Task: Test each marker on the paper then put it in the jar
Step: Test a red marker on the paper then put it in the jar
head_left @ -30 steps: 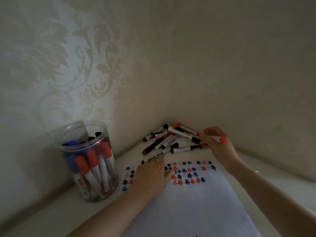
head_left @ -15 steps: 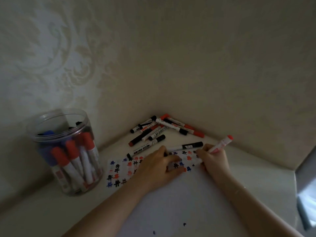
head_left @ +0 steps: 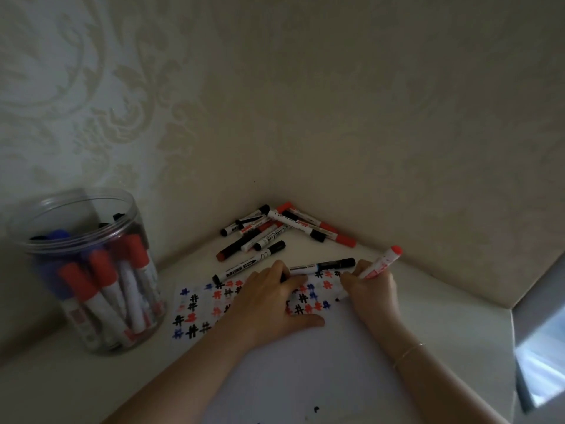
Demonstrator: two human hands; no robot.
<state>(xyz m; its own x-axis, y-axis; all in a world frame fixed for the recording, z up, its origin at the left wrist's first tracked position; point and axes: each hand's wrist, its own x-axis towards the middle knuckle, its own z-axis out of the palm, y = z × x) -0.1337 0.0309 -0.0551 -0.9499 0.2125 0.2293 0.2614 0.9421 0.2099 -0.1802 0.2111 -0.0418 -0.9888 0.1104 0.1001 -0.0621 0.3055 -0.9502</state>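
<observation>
Right hand point(head_left: 371, 289) grips one red marker point(head_left: 380, 262) — left hand point(head_left: 272, 301) flat; one jar point(head_left: 88, 270).

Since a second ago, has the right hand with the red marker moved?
Yes. The right hand, gripping the red marker, has come away from the marker pile in the corner, toward the person, down onto the paper.

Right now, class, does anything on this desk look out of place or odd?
Mostly orderly. Untested markers lie jumbled in the corner rather than lined up, and a few stray black ink spots sit low on the paper, far from the neat rows of test marks.
</observation>
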